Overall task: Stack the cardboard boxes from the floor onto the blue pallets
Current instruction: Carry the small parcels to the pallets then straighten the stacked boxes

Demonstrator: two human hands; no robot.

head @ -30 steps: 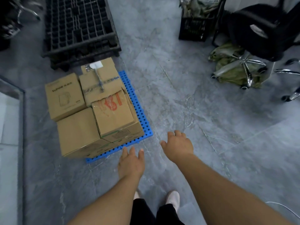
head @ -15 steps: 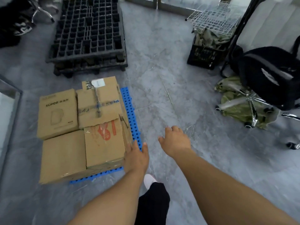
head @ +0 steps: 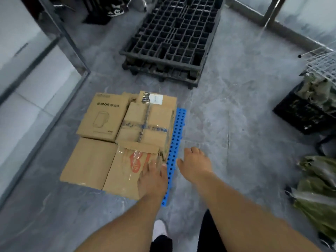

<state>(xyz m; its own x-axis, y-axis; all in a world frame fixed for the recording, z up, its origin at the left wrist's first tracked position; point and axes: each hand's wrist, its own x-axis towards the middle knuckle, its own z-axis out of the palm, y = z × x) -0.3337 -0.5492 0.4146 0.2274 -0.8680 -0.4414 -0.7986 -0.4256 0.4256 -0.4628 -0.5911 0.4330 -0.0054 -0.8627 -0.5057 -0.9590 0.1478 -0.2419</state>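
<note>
Several cardboard boxes sit packed together on the blue pallet (head: 175, 142), of which only the right strip shows. The nearest box with red marks (head: 127, 171) lies under my left hand (head: 152, 179), which rests flat on its right part with fingers spread. Behind it are a taped box (head: 145, 124) and a box printed SUPOR (head: 103, 119); a plain box (head: 89, 160) is at the near left. My right hand (head: 195, 164) hovers open over the floor just right of the pallet, holding nothing.
A black plastic pallet (head: 172, 39) lies on the grey floor beyond the boxes. A glass partition with a metal frame (head: 60, 35) runs along the left. A black crate (head: 305, 115) and green bags (head: 318, 188) are at the right. My feet are below.
I have stepped closer and turned left. My left hand moved from beside the pallet's edge onto the top of the red-marked box. My right hand came nearer the pallet.
</note>
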